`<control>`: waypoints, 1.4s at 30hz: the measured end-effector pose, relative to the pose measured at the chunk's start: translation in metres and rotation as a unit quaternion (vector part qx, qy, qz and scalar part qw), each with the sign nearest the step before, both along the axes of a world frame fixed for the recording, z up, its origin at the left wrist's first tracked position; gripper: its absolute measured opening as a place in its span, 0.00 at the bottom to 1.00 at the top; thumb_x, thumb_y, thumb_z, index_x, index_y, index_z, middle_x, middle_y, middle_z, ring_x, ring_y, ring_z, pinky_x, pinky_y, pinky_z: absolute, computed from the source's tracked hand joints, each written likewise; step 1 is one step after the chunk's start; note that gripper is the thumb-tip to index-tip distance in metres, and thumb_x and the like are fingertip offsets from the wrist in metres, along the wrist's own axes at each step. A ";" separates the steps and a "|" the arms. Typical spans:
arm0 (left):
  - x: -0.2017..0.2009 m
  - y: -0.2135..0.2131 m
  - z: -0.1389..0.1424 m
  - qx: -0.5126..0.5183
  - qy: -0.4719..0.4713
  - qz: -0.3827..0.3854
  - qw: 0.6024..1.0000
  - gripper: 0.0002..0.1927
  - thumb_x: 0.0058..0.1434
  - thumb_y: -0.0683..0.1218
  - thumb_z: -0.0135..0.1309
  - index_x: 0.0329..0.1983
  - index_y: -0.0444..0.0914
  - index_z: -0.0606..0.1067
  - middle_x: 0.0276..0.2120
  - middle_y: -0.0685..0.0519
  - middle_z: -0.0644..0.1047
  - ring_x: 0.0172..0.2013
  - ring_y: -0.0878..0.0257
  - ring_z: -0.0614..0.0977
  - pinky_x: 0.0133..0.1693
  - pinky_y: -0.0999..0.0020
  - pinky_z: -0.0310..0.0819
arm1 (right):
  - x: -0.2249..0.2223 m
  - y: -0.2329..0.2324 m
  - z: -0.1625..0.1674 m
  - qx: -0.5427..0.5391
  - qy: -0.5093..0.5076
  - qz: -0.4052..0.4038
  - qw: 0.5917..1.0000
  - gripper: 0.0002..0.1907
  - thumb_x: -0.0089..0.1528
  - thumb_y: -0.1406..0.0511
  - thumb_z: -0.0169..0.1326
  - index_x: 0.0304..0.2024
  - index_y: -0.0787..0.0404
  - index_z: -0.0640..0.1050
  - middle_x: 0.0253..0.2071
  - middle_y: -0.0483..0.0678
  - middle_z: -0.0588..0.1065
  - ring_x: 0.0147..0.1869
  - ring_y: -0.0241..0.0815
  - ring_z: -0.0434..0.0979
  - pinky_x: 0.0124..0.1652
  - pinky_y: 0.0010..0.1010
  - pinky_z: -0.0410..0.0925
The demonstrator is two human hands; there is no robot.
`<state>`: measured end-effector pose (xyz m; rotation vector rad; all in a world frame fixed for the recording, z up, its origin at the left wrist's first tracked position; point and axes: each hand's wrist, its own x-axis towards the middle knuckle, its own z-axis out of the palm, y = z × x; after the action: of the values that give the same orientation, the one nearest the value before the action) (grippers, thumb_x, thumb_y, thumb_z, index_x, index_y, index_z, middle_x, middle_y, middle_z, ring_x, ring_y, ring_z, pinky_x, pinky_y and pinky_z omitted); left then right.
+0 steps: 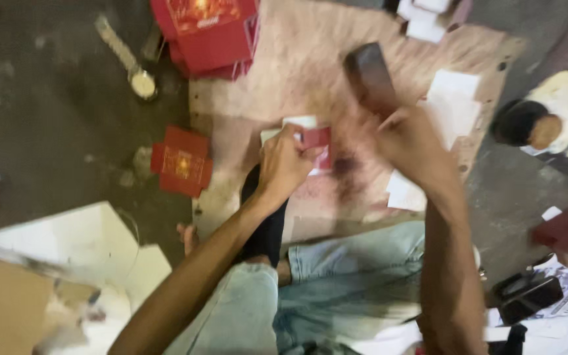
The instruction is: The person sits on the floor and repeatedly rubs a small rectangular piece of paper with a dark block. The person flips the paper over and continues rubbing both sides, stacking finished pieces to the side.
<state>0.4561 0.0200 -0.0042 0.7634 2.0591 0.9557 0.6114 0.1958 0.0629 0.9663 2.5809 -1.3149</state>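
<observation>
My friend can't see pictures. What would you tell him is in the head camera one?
Seen from above, a person sitting on the floor presses a small red and white card onto a pinkish board with the left hand, while the right hand lifts a dark, blurred tool. Red card pieces and white paper sheets lie around.

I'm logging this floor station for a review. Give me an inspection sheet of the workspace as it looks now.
Surface: stained pinkish board on a dark floor.
Job's things: small red card on white paper, under the left hand; dark block-shaped tool raised in the right hand, blurred.
Clutter: stack of red folded boxes, loose red box, white sheets, round-headed tool, cardboard.
Grippers: left fingers pressing the card; right fingers closed around the tool.
Cables: nothing seen.
Surroundings: another person sitting to the right; dark items by printed papers.
</observation>
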 end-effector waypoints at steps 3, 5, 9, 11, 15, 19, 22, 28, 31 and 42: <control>0.001 -0.002 -0.007 -0.031 -0.008 0.005 0.999 0.18 0.53 0.44 0.66 0.45 0.34 0.75 0.29 0.44 0.82 0.33 0.48 0.85 0.36 0.54 0.77 | 0.010 -0.022 0.008 0.091 0.562 -0.275 0.775 0.13 0.60 0.68 0.63 0.48 0.63 0.81 0.37 0.45 0.80 0.35 0.38 0.79 0.36 0.28 0.71; 0.001 -0.003 -0.015 -0.012 0.011 0.008 1.000 0.17 0.51 0.42 0.64 0.43 0.34 0.75 0.29 0.45 0.82 0.34 0.48 0.85 0.37 0.53 0.78 | -0.039 -0.053 -0.036 0.123 0.518 -0.317 0.785 0.12 0.61 0.68 0.62 0.47 0.64 0.81 0.36 0.45 0.79 0.35 0.37 0.78 0.35 0.27 0.71; 0.003 -0.002 -0.017 0.001 0.021 0.011 1.000 0.19 0.50 0.44 0.66 0.43 0.35 0.75 0.28 0.44 0.82 0.33 0.46 0.84 0.37 0.50 0.76 | -0.079 -0.034 -0.075 0.045 0.513 -0.400 0.758 0.10 0.63 0.67 0.61 0.46 0.64 0.80 0.35 0.45 0.78 0.33 0.37 0.77 0.34 0.27 0.69; 0.004 -0.001 -0.012 -0.023 0.011 0.020 0.999 0.20 0.52 0.46 0.68 0.44 0.35 0.75 0.28 0.44 0.82 0.34 0.45 0.84 0.38 0.50 0.76 | -0.043 -0.048 -0.069 0.051 0.634 -0.365 0.680 0.09 0.64 0.66 0.60 0.45 0.64 0.80 0.34 0.45 0.78 0.33 0.36 0.76 0.33 0.26 0.69; 0.003 0.003 -0.006 0.007 0.035 0.007 0.999 0.19 0.52 0.46 0.68 0.43 0.35 0.74 0.28 0.44 0.81 0.35 0.45 0.84 0.39 0.50 0.76 | -0.071 -0.065 -0.076 -0.001 0.348 -0.364 0.864 0.08 0.66 0.65 0.58 0.44 0.64 0.80 0.33 0.44 0.77 0.32 0.35 0.74 0.32 0.26 0.67; 0.001 0.002 -0.011 0.006 0.042 -0.002 0.999 0.20 0.53 0.46 0.67 0.44 0.34 0.73 0.31 0.42 0.81 0.37 0.43 0.83 0.40 0.48 0.75 | 0.022 -0.061 0.005 0.041 0.609 -0.358 0.706 0.09 0.68 0.64 0.56 0.43 0.64 0.79 0.32 0.44 0.76 0.31 0.34 0.73 0.31 0.25 0.66; 0.004 -0.003 -0.012 0.006 0.057 -0.012 0.998 0.21 0.53 0.46 0.66 0.45 0.34 0.72 0.33 0.41 0.81 0.38 0.42 0.83 0.41 0.47 0.74 | 0.018 -0.100 -0.009 0.082 0.643 -0.341 0.681 0.09 0.69 0.63 0.55 0.42 0.64 0.79 0.31 0.44 0.75 0.30 0.34 0.72 0.30 0.25 0.65; 0.012 -0.007 -0.006 0.011 0.068 -0.008 0.998 0.22 0.56 0.45 0.65 0.49 0.32 0.71 0.38 0.37 0.80 0.41 0.38 0.81 0.42 0.44 0.73 | -0.046 -0.076 -0.075 0.041 0.443 -0.452 0.773 0.12 0.72 0.62 0.52 0.40 0.65 0.79 0.29 0.43 0.73 0.28 0.32 0.70 0.28 0.24 0.63; 0.014 -0.007 -0.008 0.043 0.089 -0.006 0.995 0.24 0.54 0.46 0.67 0.49 0.33 0.70 0.38 0.36 0.79 0.42 0.37 0.81 0.43 0.45 0.74 | -0.021 -0.083 -0.074 0.084 0.608 -0.415 0.672 0.14 0.73 0.61 0.51 0.39 0.65 0.78 0.28 0.43 0.73 0.27 0.32 0.69 0.27 0.23 0.62; -0.027 -0.013 0.010 -0.049 0.045 -0.101 0.993 0.26 0.58 0.46 0.67 0.56 0.35 0.72 0.41 0.42 0.81 0.40 0.46 0.83 0.42 0.54 0.77 | -0.016 -0.122 -0.069 -0.077 -0.023 -0.252 0.964 0.10 0.60 0.61 0.62 0.35 0.62 0.79 0.26 0.48 0.78 0.26 0.40 0.78 0.26 0.33 0.69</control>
<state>0.4287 0.0070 0.0055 0.9560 2.0423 0.7156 0.5955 0.0739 -0.0061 1.6708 2.2330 -1.5407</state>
